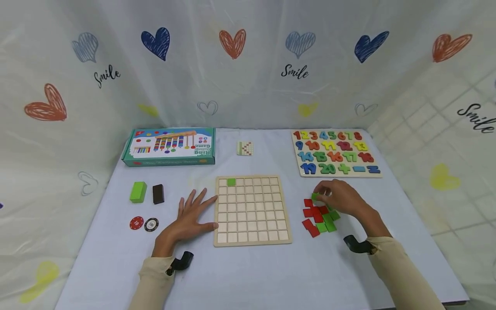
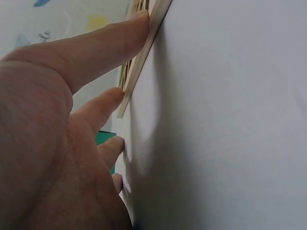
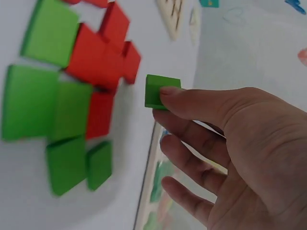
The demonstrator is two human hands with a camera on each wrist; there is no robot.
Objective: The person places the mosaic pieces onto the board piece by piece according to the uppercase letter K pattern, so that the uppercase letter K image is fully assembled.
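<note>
A wooden grid board (image 1: 252, 249) lies mid-table, with one green square tile (image 1: 231, 182) in its top row, second cell from the left. My left hand (image 1: 190, 219) lies spread beside the board, thumb and index fingertip touching its left edge; the left wrist view shows the straight fingers. My right hand (image 1: 342, 197) pinches a green square tile (image 3: 156, 91) between thumb and fingers, held above the table. Below and beside it is a loose pile of red tiles (image 1: 311, 228) and green tiles (image 1: 328, 221), some overlapping.
A number puzzle board (image 1: 335, 153) lies at the back right, a boxed toy (image 1: 170, 146) at the back left. Behind the grid is a small pattern card (image 1: 245, 148). On the left are a green block (image 1: 138, 192), a dark block (image 1: 158, 194), a red chip (image 1: 136, 222) and a black-and-white chip (image 1: 151, 224).
</note>
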